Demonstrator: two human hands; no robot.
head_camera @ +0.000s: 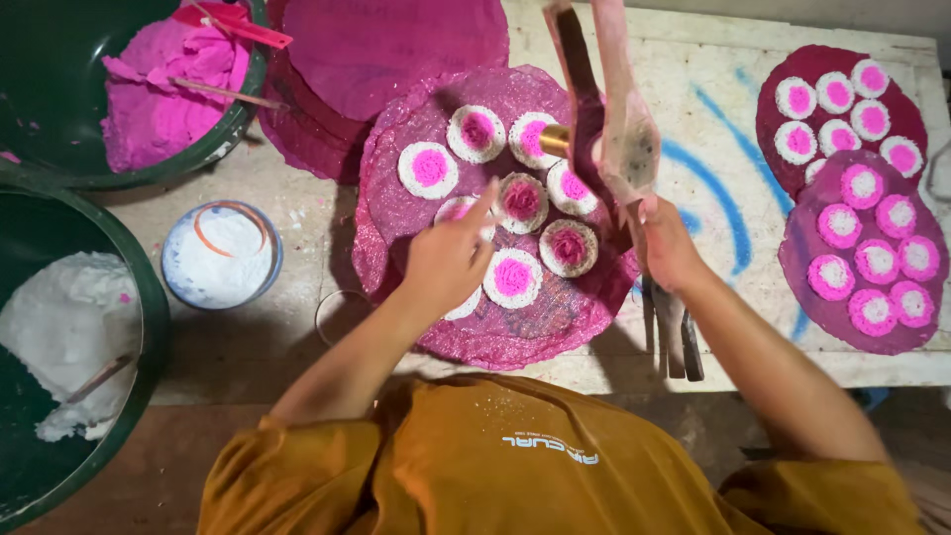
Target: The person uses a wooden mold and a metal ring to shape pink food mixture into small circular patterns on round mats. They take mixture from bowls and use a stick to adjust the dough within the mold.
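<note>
**Hands over a mat of pink-and-white discs**

Orange-shirted shoulders (515,466) fill the lower frame. Left hand (448,260) holds nothing, its index finger out and touching a round pink-and-white disc (522,200) on the magenta mat (495,332). Right hand (666,248) is clenched around the handle of a long stamping tool (599,109), held upright above the mat's right side. Green tubs of pink dough (163,84) and white dough (59,327) sit well to the left.

We're in a small handcraft food workshop: a paint-streaked worktable (713,119), green tubs of pink dough (168,89) and white dough (69,327), a bowl of white powder (220,255), round mats (475,327) loaded with pink-and-white cakes (512,277).
</note>
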